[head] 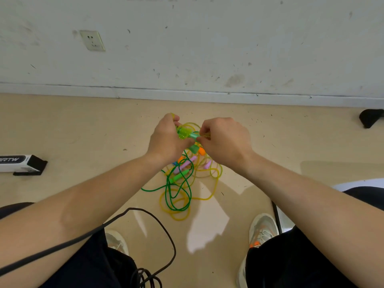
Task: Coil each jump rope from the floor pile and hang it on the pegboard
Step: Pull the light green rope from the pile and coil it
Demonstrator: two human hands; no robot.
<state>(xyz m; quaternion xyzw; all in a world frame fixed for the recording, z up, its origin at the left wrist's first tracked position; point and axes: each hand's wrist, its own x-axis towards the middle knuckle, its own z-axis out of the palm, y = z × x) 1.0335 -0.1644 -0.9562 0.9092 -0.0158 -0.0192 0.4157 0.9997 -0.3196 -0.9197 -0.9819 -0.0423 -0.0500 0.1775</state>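
Note:
A tangled pile of jump ropes [180, 190] lies on the beige floor, with green and yellow cords and pink, orange and green handles. Above the pile, my left hand [166, 138] grips a yellow-green ribbed handle [183, 133] together with yellow cord. My right hand [224, 138] pinches the light green end piece [194, 135] and the yellow cord beside it. The two hands are close together, nearly touching. A second green handle [178, 176] lies loose in the pile below. No pegboard is in view.
A white wall with a socket [92, 40] and a baseboard runs across the back. A black and white box [20, 164] lies on the floor at left, a dark object [371, 117] at far right. A black cable [153, 225] loops between my shoes [262, 229].

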